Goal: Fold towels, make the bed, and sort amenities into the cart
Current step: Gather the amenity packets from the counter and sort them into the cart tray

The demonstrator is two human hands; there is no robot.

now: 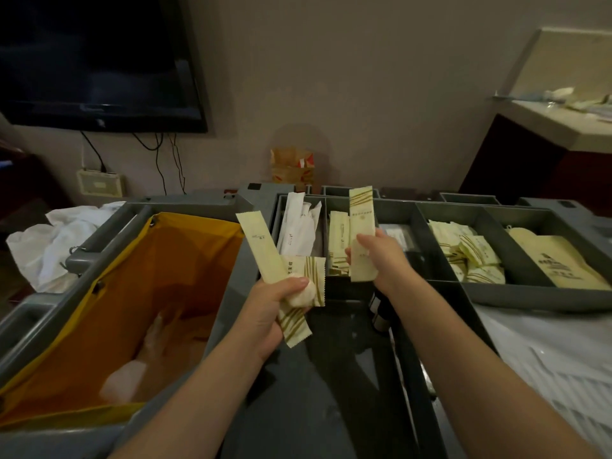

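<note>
Left hand [275,309] grips mixed sachets [261,256] as stock. Right hand [377,256] pinches one long packet [361,223] over the matching compartment [336,204] beneath it, likely sorting.

Black wall-mounted television [92,61] cropped by the top and left edges, print on the long pale yellow striped sachet [361,223] too small to read, bundle of pale yellow sachets [265,260] partly covered by the left hand [275,313], dark cylindrical containers [377,314] mostly hidden behind the right forearm [430,313], blurred clutter on the beige counter [563,124]
</note>
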